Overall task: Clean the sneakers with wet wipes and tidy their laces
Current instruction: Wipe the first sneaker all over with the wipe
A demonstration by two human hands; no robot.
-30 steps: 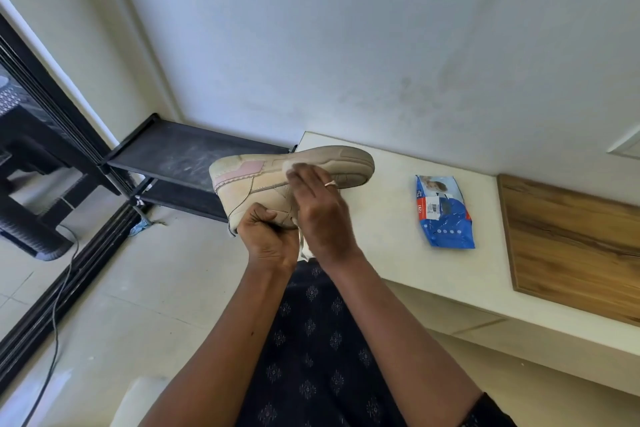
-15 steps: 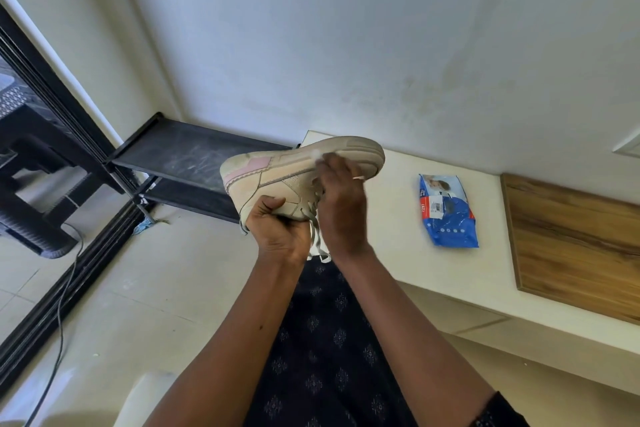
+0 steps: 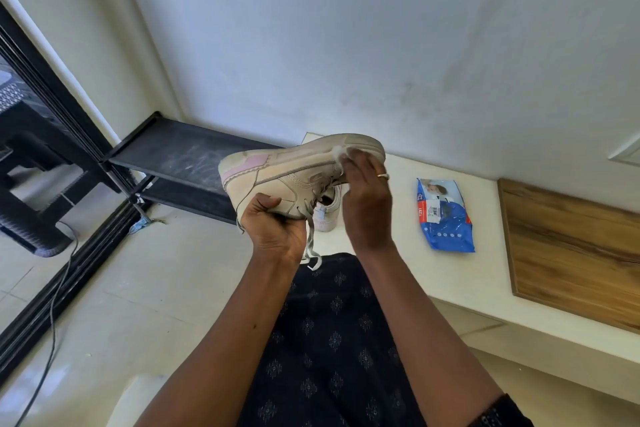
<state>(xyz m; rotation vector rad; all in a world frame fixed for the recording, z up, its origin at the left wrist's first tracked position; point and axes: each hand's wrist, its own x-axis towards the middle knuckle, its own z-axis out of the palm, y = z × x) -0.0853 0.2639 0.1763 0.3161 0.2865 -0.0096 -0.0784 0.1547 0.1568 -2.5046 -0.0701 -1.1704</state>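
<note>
Beige leather-look sneaker (image 3: 294, 170) gripped sole-up by left hand (image 3: 273, 229), right hand (image 3: 367, 204) pinching crumpled white wipe (image 3: 341, 154) against its rubbery rim

Two sneakers: a held sneaker (image 3: 294, 173), sole uppermost, and a second sneaker (image 3: 327, 215) at the left edge of the surface (image 3: 485, 270). One wet wipe (image 3: 337, 152), against the held sneaker. One wipe pack (image 3: 445, 215), blue, mid-surface toward the back edge. One wooden board (image 3: 571, 253), at the right end of the surface. Two hands: left hand (image 3: 273, 230) and right hand (image 3: 367, 201). One ring (image 3: 382, 176), on the right hand. One black shelf rack (image 3: 187, 156), two tiers visible, beyond the surface's left edge. One cable (image 3: 52, 315), on the floor.
</note>
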